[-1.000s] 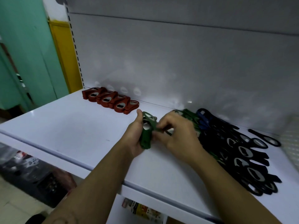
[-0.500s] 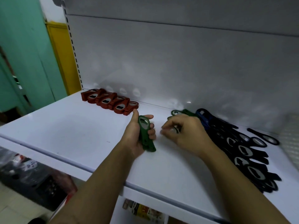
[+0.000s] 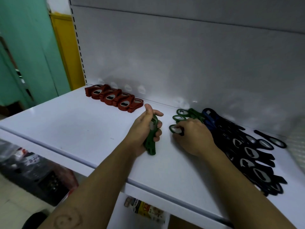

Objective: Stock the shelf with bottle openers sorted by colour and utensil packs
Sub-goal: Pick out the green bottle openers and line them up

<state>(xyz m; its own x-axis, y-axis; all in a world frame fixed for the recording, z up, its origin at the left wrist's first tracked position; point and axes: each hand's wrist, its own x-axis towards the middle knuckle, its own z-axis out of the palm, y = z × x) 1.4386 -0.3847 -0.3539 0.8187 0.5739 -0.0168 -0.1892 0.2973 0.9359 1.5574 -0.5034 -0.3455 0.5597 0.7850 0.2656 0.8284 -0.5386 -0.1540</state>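
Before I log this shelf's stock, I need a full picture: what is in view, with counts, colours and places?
Red bottle openers: a row, count unclear, red, back left of the shelf.
Loose green bottle openers: a few, green, back centre.
Blue bottle opener: at least one, blue, beside the green ones.
Black bottle openers: a large pile, black, right side.
Shelf: one, white, grey back panel.
Printed packet: one, multicoloured, on the level below.
Left hand: holds a bunch of green openers upright.
Right hand: fingers on one green opener lying on the shelf.
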